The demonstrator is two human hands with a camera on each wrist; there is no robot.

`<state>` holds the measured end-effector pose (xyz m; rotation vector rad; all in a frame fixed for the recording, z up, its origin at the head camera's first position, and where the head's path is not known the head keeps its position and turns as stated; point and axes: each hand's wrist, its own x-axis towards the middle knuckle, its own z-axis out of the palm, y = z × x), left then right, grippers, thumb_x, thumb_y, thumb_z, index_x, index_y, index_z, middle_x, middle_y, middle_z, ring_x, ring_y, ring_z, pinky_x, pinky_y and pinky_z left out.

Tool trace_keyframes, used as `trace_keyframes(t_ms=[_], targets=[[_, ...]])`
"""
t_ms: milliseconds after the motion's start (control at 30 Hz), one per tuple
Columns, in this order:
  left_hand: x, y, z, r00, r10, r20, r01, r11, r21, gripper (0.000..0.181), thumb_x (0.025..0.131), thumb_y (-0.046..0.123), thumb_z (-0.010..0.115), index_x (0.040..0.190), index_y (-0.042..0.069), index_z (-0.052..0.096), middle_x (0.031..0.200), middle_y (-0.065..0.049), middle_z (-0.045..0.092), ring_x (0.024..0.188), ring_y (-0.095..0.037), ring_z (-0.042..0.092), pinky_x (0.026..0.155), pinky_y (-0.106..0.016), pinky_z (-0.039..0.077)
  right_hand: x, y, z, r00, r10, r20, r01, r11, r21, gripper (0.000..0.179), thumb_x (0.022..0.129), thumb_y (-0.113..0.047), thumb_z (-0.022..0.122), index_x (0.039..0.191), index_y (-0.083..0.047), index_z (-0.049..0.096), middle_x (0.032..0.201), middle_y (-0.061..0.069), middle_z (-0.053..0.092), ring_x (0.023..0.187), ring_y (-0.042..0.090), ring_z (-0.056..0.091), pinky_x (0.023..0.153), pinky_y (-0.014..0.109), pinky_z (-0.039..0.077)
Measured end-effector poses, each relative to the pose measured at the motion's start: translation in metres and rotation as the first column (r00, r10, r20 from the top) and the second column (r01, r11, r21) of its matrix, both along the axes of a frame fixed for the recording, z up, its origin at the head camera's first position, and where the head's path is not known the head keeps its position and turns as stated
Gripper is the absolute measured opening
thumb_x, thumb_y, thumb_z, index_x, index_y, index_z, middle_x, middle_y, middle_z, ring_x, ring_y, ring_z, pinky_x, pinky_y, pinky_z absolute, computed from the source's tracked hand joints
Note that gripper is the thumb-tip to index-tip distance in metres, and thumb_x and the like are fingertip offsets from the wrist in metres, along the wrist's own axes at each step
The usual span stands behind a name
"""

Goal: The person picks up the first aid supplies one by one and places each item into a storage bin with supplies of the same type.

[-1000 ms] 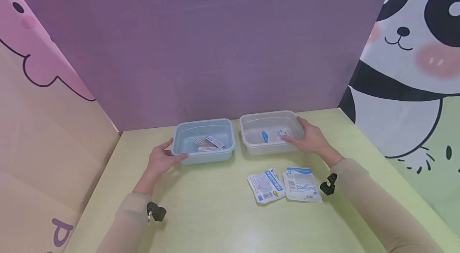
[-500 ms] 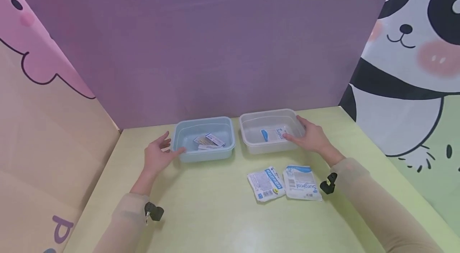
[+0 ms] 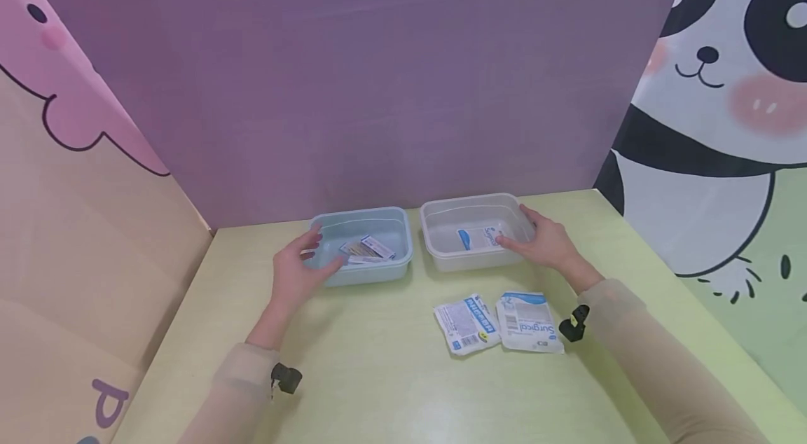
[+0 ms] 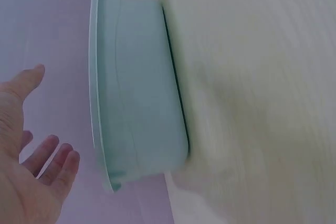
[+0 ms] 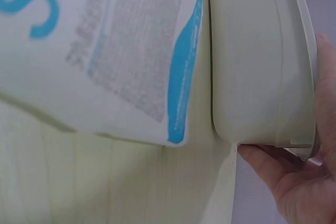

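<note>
My left hand (image 3: 295, 274) hovers at the left end of a light blue plastic bin (image 3: 372, 274), fingers and thumb spread, holding nothing. In the left wrist view its fingers show apart from the rim. Several small printed packets (image 3: 378, 246) lie in that bin, with a bundle of thin sticks among them. My right hand (image 3: 547, 242) grips the right end of a whitish plastic bin (image 3: 469, 262), thumb over the rim and fingers around the outer end wall. A white and blue packet marked "Surgical" (image 3: 477, 239) lies inside, partly behind the thumb.
In front of the whitish bin, two sealed packets lie on the pale yellow table (image 3: 378, 381): a printed one (image 3: 468, 325) and a "Surgical" one (image 3: 531, 323). A purple panel (image 3: 391, 80) stands behind the bins. Side walls carry cartoon pictures.
My left hand has let go of the blue bin's left end, drawn back a little, then come up and right over its rim. The right hand keeps its grip.
</note>
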<state>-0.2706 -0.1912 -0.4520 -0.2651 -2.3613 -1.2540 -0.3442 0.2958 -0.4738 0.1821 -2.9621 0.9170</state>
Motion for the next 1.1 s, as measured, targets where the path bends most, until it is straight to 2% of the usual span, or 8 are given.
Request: trace_keyframes(t_ms=[267, 400, 533, 700, 833, 967, 1100], targets=[[0.015, 0.048, -0.005, 0.989, -0.139, -0.057, 0.135, 0.989, -0.058, 0.07, 0.074, 0.016, 0.097, 0.137, 0.001, 0.071, 0.131, -0.019, 0.076, 0.113, -0.036, 0.074, 0.093, -0.051, 0.062, 0.003, 0.003, 0.0, 1.0, -0.006, 0.012, 0.006, 1.0, 0.0, 0.119, 0.09, -0.074, 0.069, 0.17, -0.003, 0.016, 0.168, 0.035, 0.032, 0.152, 0.058, 0.035, 0.118, 0.073, 0.034], [0.025, 0.075, -0.01, 0.971, -0.239, -0.017, 0.235, 0.963, -0.128, 0.07, 0.074, 0.022, 0.098, 0.136, 0.004, 0.072, 0.13, -0.014, 0.077, 0.116, -0.033, 0.074, 0.091, -0.047, 0.063, 0.004, 0.004, -0.002, 1.0, -0.004, 0.012, 0.004, 1.0, -0.01, 0.117, 0.091, -0.073, 0.068, 0.17, -0.005, 0.017, 0.168, 0.033, 0.033, 0.152, 0.057, 0.036, 0.117, 0.074, 0.034], [0.034, 0.1, -0.014, 0.947, -0.314, 0.061, 0.32, 0.927, -0.196, 0.068, 0.077, 0.028, 0.096, 0.136, 0.004, 0.072, 0.131, -0.011, 0.077, 0.118, -0.031, 0.074, 0.093, -0.044, 0.062, 0.004, 0.005, -0.003, 1.0, 0.0, -0.003, 0.0, 1.0, -0.01, 0.116, 0.091, -0.073, 0.068, 0.17, -0.005, 0.017, 0.168, 0.033, 0.033, 0.151, 0.056, 0.037, 0.117, 0.074, 0.035], [0.035, 0.127, -0.017, 0.933, -0.331, 0.139, 0.358, 0.889, -0.285, 0.063, 0.081, 0.035, 0.093, 0.135, 0.007, 0.073, 0.13, -0.008, 0.077, 0.115, -0.028, 0.073, 0.092, -0.038, 0.06, 0.002, 0.006, -0.002, 1.0, -0.002, -0.016, 0.002, 1.0, 0.002, 0.116, 0.091, -0.074, 0.067, 0.17, -0.005, 0.018, 0.168, 0.033, 0.034, 0.151, 0.056, 0.038, 0.117, 0.073, 0.036], [0.034, 0.146, -0.018, 0.914, -0.351, 0.202, 0.399, 0.862, -0.311, 0.066, 0.082, 0.038, 0.092, 0.137, 0.008, 0.072, 0.133, -0.008, 0.076, 0.115, -0.03, 0.073, 0.093, -0.036, 0.059, 0.001, 0.006, -0.002, 1.0, -0.009, -0.001, 0.009, 1.0, 0.009, 0.116, 0.091, -0.074, 0.067, 0.171, -0.007, 0.017, 0.168, 0.033, 0.033, 0.152, 0.056, 0.037, 0.117, 0.073, 0.035], [0.034, 0.159, -0.019, 0.894, -0.365, 0.261, 0.438, 0.835, -0.332, 0.07, 0.081, 0.039, 0.093, 0.14, 0.008, 0.07, 0.137, -0.006, 0.074, 0.125, -0.027, 0.071, 0.103, -0.038, 0.057, 0.0, 0.005, -0.002, 1.0, -0.008, 0.014, 0.008, 1.0, 0.008, 0.117, 0.09, -0.076, 0.068, 0.171, -0.01, 0.016, 0.169, 0.033, 0.032, 0.152, 0.056, 0.036, 0.118, 0.073, 0.035], [0.034, 0.169, -0.025, 0.875, -0.366, 0.317, 0.467, 0.81, -0.354, 0.073, 0.081, 0.041, 0.093, 0.143, 0.011, 0.068, 0.141, -0.003, 0.072, 0.133, -0.023, 0.067, 0.111, -0.036, 0.053, -0.001, 0.004, -0.003, 1.0, -0.004, 0.023, 0.004, 1.0, 0.019, 0.118, 0.089, -0.077, 0.067, 0.171, -0.011, 0.015, 0.169, 0.033, 0.03, 0.152, 0.057, 0.035, 0.117, 0.074, 0.035]])
